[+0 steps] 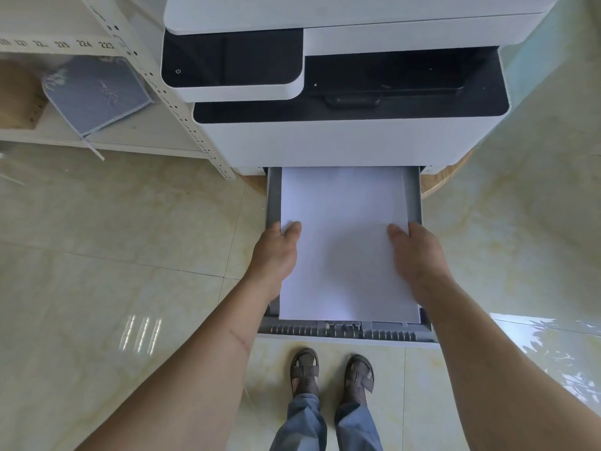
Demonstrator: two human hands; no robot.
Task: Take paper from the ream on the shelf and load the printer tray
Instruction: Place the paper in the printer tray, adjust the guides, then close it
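Observation:
A stack of white paper (344,242) lies over the pulled-out grey printer tray (344,330) beneath the white and black printer (344,138). My left hand (276,252) grips the stack's left edge, thumb on top and fingers underneath. On the right edge my right hand (416,255) holds it the same way. The far end of the paper reaches to the printer body. I cannot tell whether the stack rests fully flat in the tray. The ream itself is not in view.
A white perforated metal shelf (156,79) stands left of the printer, holding a grey-blue pouch (97,92) and a brown box (19,96). The floor is glossy beige tile (130,255). My sandalled feet (331,372) stand just before the tray.

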